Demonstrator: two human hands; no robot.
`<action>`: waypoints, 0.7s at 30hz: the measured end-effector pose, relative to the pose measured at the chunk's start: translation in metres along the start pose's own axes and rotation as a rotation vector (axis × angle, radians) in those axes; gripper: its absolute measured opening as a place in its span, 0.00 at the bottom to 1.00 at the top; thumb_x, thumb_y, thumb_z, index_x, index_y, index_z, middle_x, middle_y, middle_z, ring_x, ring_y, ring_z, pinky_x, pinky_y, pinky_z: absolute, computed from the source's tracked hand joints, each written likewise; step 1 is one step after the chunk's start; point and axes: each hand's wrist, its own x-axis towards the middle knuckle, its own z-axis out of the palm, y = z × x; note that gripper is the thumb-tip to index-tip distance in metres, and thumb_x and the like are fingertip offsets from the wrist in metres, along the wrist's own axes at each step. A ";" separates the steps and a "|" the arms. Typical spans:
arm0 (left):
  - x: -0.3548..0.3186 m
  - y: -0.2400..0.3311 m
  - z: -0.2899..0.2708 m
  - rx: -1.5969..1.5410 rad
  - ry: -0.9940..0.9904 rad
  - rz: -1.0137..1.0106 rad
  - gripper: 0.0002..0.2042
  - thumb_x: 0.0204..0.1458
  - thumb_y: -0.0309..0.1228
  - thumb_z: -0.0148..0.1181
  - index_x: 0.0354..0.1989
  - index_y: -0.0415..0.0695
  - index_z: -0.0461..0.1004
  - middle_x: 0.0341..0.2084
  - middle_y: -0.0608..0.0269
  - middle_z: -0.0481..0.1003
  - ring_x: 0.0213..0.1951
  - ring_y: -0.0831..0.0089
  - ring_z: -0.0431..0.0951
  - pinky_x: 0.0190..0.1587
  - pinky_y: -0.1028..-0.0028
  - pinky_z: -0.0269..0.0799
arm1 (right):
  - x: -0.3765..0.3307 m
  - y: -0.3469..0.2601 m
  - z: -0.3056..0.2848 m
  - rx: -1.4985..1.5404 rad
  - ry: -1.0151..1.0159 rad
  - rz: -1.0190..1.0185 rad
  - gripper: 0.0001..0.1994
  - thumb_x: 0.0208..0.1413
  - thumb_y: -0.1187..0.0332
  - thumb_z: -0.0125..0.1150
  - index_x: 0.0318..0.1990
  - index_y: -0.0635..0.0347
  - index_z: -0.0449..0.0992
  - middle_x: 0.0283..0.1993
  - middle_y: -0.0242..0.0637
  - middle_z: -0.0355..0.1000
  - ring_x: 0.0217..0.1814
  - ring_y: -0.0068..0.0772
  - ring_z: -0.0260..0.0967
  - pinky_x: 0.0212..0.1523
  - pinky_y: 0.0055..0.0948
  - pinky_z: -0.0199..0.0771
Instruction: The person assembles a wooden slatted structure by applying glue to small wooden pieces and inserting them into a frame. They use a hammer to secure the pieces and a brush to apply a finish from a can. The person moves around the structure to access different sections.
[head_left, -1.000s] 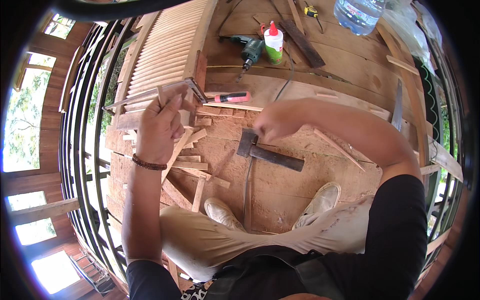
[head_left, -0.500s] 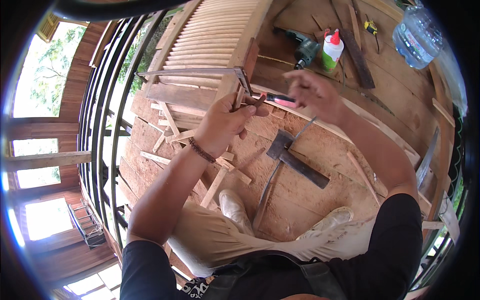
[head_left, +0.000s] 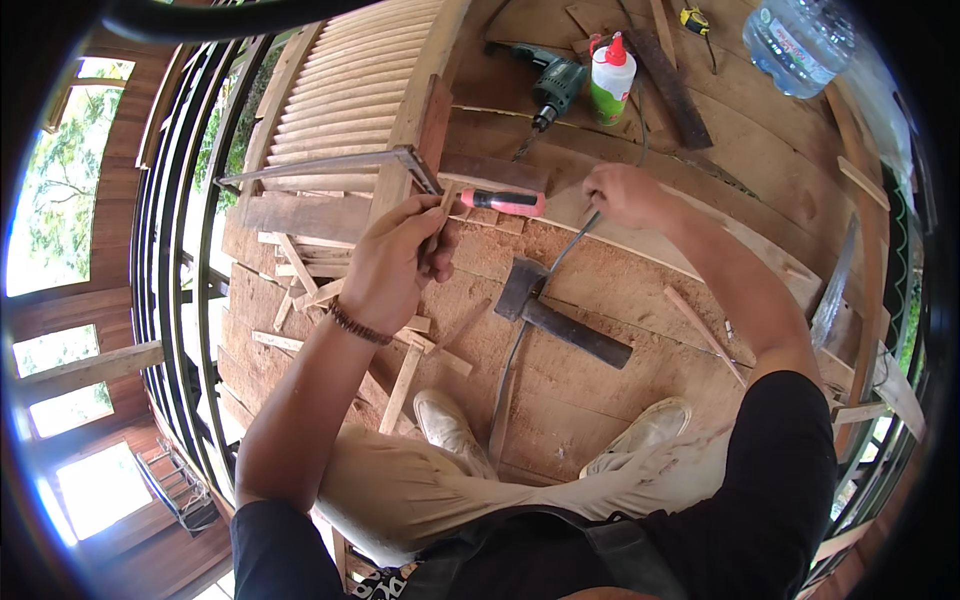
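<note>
My left hand, wearing a braided bracelet, is closed around a small strip of wood, held upright. Just above it, a dark, angled metal frame reaches left over the louvred wooden panel. A pink-and-black tool handle lies right of my left fingertips, on or over the board edge. My right hand is farther right with its fingers curled together, over a grey cable; whatever is in them is hidden. Below, between the hands, a dark mallet lies on the dusty floor.
A green drill, a glue bottle with a red cap and a yellow tape measure are beyond my hands. A large water bottle stands far right. Wood offcuts litter the left floor; a saw blade leans right.
My right hand's fingers, spread before, are now curled together, lower and nearer the cable. My left hand has turned upright with the wood strip. The whole view has shifted left.
</note>
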 end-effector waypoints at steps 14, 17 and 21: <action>-0.035 0.018 -0.023 -0.097 -0.007 0.092 0.20 0.64 0.22 0.48 0.65 0.35 0.65 0.52 0.50 0.77 0.53 0.63 0.80 0.52 0.68 0.81 | 0.127 0.077 -0.020 -1.555 -0.042 -0.173 0.17 0.61 0.63 0.50 0.48 0.58 0.83 0.50 0.38 0.78 0.67 0.46 0.65 0.79 0.54 0.41; -0.045 0.022 -0.021 -0.084 0.052 0.109 0.17 0.64 0.22 0.49 0.61 0.34 0.67 0.51 0.48 0.77 0.53 0.59 0.80 0.53 0.64 0.81 | 0.139 0.092 -0.023 -1.439 -0.111 0.095 0.17 0.61 0.64 0.52 0.50 0.59 0.82 0.51 0.38 0.77 0.62 0.44 0.67 0.71 0.48 0.53; -0.063 0.034 -0.023 -0.024 0.231 0.127 0.12 0.64 0.25 0.50 0.54 0.35 0.69 0.49 0.48 0.77 0.50 0.57 0.82 0.50 0.64 0.82 | 0.111 0.107 -0.032 -1.238 -0.024 0.321 0.15 0.61 0.67 0.55 0.51 0.57 0.81 0.56 0.41 0.73 0.61 0.43 0.67 0.61 0.42 0.61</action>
